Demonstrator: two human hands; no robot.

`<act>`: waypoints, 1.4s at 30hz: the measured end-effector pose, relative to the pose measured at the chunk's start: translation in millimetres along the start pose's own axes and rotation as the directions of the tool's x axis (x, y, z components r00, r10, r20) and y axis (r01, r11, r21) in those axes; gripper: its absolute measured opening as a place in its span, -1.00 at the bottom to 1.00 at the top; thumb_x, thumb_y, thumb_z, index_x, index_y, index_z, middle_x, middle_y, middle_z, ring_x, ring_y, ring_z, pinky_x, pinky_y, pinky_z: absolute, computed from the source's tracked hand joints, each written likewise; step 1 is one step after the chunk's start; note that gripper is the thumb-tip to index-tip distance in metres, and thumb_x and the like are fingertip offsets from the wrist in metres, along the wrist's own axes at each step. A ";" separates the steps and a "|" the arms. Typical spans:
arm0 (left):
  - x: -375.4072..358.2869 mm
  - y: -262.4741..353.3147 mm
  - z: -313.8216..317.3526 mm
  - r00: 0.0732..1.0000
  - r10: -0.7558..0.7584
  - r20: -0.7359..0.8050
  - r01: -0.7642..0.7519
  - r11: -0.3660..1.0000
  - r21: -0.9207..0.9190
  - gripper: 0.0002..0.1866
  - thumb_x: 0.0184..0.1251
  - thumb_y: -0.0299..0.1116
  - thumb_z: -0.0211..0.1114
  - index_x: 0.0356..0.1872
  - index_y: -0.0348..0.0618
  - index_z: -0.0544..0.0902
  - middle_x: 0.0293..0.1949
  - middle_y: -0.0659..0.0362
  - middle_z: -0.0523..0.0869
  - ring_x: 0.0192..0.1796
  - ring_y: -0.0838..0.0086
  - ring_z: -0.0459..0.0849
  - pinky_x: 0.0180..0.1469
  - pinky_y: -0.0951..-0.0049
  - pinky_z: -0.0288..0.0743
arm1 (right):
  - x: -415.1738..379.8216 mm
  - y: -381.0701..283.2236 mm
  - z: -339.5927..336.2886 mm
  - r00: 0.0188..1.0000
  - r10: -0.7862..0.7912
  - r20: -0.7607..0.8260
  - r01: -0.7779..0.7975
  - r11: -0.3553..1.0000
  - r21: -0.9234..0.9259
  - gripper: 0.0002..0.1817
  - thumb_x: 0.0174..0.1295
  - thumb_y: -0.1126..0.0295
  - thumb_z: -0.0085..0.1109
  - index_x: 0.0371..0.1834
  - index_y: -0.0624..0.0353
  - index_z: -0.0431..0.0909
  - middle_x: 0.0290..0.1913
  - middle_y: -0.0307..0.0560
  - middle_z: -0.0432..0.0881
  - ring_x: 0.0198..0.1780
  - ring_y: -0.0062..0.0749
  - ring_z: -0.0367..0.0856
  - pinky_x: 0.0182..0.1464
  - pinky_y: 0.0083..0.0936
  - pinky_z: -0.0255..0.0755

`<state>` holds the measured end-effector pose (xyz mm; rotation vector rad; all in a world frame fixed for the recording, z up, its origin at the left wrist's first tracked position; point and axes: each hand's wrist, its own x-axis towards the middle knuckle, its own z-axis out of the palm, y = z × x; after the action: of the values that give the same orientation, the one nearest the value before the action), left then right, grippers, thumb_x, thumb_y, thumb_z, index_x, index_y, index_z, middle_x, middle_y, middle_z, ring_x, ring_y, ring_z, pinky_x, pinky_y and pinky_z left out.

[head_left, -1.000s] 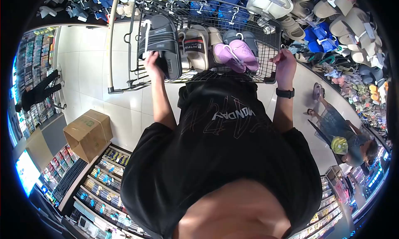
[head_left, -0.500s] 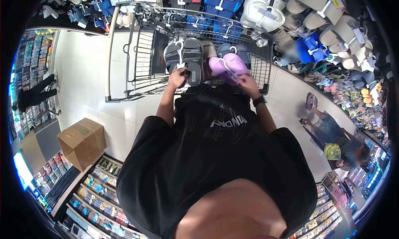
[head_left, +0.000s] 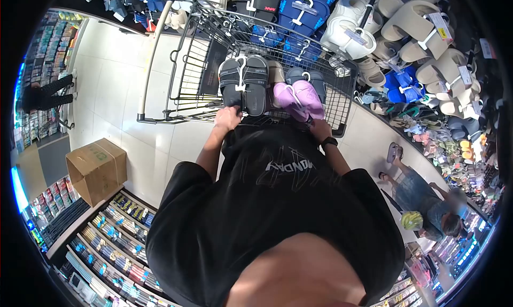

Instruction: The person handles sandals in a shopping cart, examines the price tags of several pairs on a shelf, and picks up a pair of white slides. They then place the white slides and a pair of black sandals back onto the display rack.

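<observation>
My left hand [head_left: 228,118] grips the lower end of a pair of dark grey slides [head_left: 246,85] on a white hanger, holding them upright over a wire shopping cart [head_left: 188,61]. My right hand [head_left: 319,130], with a black watch on the wrist, holds the bottom of a pair of pink slides [head_left: 299,97] just to the right. Beige and dark slides show behind them in the cart. Both hands are close to my chest at the cart's near edge.
Racks of hanging slides and sandals [head_left: 417,45] fill the wall ahead and to the right. A person crouches on the floor at right [head_left: 427,205]. A cardboard box [head_left: 96,168] sits on low shelves at left. Another person stands far left [head_left: 45,96].
My left hand carried the grey slides from the cart's left side to the middle. My right hand left the cart rim, took the pink slides, and both hands drew in.
</observation>
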<state>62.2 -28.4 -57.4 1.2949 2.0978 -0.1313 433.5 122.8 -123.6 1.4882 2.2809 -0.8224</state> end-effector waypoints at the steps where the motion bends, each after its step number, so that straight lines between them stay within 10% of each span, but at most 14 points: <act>1: -2.5 3.3 -3.7 0.999 -0.008 0.051 0.009 1.000 -0.024 -0.61 0.32 -0.03 0.13 -0.02 -0.03 0.67 -0.11 -0.10 0.73 0.00 0.07 0.70 0.07 0.10 0.55 | 1.5 1.3 -0.1 1.000 0.014 0.018 -0.014 1.000 0.020 -0.69 0.15 0.13 0.06 -0.25 0.08 0.67 -0.23 0.10 0.71 -0.13 0.02 0.68 -0.06 -0.10 0.53; 15: 4.3 7.3 6.9 0.990 0.103 0.096 -0.114 0.987 0.111 -0.63 0.31 -0.06 0.06 -0.24 -0.09 0.74 -0.24 -0.04 0.77 -0.14 0.07 0.75 -0.01 0.09 0.58 | -6.8 -15.0 -14.4 0.986 0.150 0.071 -0.144 0.986 -0.082 -0.60 0.21 0.01 0.02 -0.21 0.08 0.67 -0.24 0.08 0.73 -0.13 -0.02 0.70 -0.04 -0.10 0.53; 20: 2.0 -3.5 25.7 0.923 0.321 -0.214 -0.280 0.939 0.200 -0.68 0.23 -0.14 0.16 -0.55 -0.12 0.70 -0.49 -0.02 0.72 -0.40 0.17 0.76 -0.35 0.16 0.63 | -3.8 -10.6 -10.2 0.982 0.155 0.106 -0.147 0.986 -0.076 -0.56 0.20 0.01 0.01 -0.21 0.14 0.69 -0.21 0.10 0.73 -0.09 -0.01 0.70 -0.02 -0.10 0.53; 28: 0.5 18.9 -9.3 0.988 0.028 0.154 -0.039 0.997 0.069 -0.56 0.24 -0.01 0.12 -0.17 -0.17 0.71 -0.15 -0.05 0.74 -0.04 0.12 0.71 0.03 0.12 0.57 | -7.1 -11.7 -11.4 0.984 0.168 0.061 -0.166 0.985 -0.039 -0.62 0.17 0.04 0.02 -0.26 0.10 0.65 -0.29 0.09 0.71 -0.16 0.00 0.69 -0.09 -0.10 0.51; 42: -0.5 26.9 -3.7 0.964 -0.126 0.236 0.073 0.973 0.221 -0.52 0.28 0.03 0.08 -0.04 -0.14 0.68 -0.06 -0.03 0.73 0.03 0.20 0.70 0.12 0.21 0.53 | -9.9 -10.4 -8.4 0.973 0.213 0.091 -0.208 0.976 -0.063 -0.65 0.16 0.03 0.04 -0.28 0.06 0.62 -0.32 0.08 0.71 -0.16 0.02 0.69 -0.07 -0.11 0.52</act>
<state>82.8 -13.7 -47.6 1.2206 1.9711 -0.5459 428.8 117.6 -108.6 1.5960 2.0162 -0.7497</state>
